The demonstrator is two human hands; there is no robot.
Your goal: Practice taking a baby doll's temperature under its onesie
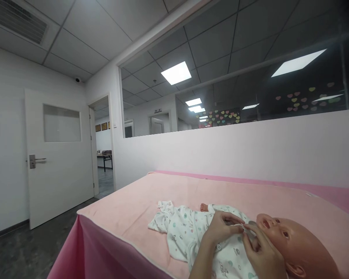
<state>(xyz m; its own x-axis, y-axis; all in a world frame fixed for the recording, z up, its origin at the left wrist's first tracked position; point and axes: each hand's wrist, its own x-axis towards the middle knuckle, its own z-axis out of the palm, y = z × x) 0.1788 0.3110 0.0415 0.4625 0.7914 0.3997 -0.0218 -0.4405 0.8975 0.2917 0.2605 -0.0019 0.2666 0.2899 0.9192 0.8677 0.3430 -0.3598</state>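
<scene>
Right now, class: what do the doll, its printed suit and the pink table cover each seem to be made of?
Doll: likely moulded vinyl or plastic, smooth with a slight sheen on the head. Suit, pinched at the collar by the left hand and right hand: soft, wrinkled printed fabric, probably cotton. Table cover: matte, towel-like cloth, apparently terry.

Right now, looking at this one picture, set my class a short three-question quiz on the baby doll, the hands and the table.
1. True or false: the bald plastic baby doll lies on its back on the pink cloth-covered table.
2. Where do the person's left hand and right hand meet? A) at the doll's foot B) at the neckline of the white printed cotton romper C) on the white door
3. Fill in: the white door's metal lever handle sits on its ____ edge as seen here.

Key:
1. True
2. B
3. left
</scene>
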